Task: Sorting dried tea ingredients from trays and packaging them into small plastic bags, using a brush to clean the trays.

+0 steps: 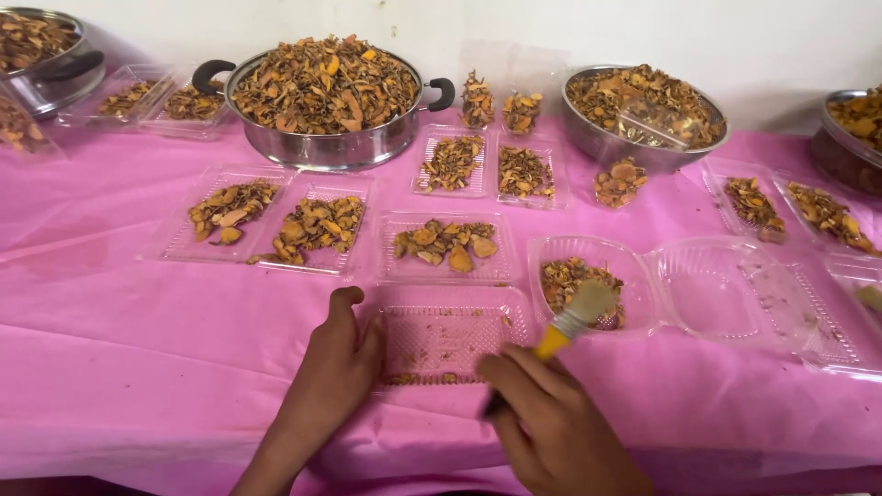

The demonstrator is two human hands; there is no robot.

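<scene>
My left hand rests on the pink cloth and presses the left edge of a clear plastic tray that holds only crumbs. My right hand grips a small paintbrush with a yellow handle; its pale bristles point up and right, over the rim of a clear hinged box with dried orange-brown slices in it. The brush is blurred. The open lid of that box lies to the right.
Several clear trays of dried slices lie on the pink tablecloth. A large steel pot heaped with slices stands at the back, a steel bowl to its right, more pots at both edges.
</scene>
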